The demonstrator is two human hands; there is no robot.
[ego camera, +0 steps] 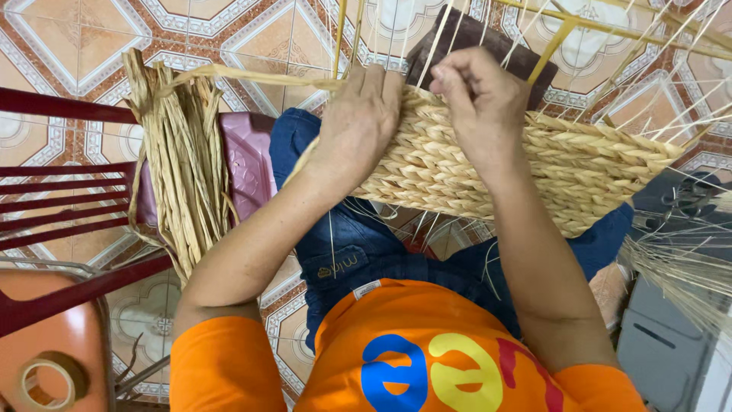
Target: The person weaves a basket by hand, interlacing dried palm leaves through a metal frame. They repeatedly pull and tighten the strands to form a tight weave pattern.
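Woven panel (534, 164): braided straw-coloured fibre in thick plaited rows, coarse and ridged, roughly rectangular; lay across the person's lap on blue denim trousers (343, 259), tilted down toward the right; thin pale upright stakes (427, 38) rose from its upper edge, stiff and reed-like; a brown block-shaped form (480, 42) showed behind the stakes.

Left hand (358, 114): pressed flat-fingered on the panel's upper left edge, fingers extended over the weave, closed on nothing visible; a flat pale fibre strand (252, 76) ran from beneath it out to the left.

Right hand (476, 95): fingers curled and pinched together at the panel's top edge beside the left hand, apparently nipping a strand, though the strand itself could not be made out.

Bundle of dried fibre (183, 152): long flat strips, tan, papery and creased, gathered lengthwise; draped over a pink plastic stool (248, 160) just beside the left knee.

Loose fine straw (679, 267): thin wiry stalks fanned at the right, below the panel's lower end; a grey box-shaped object (663, 343) beneath it.

Chair (69, 191): dark red, slatted, glossy; at far left.

Roll of tape (49, 381): brown ring, resting on an orange rounded seat (69, 336) at lower left.

Floor (91, 46): ceramic tiles, smooth, patterned in terracotta and white octagons.

Shirt (412, 351): orange, short-sleeved, with coloured shapes on the front.
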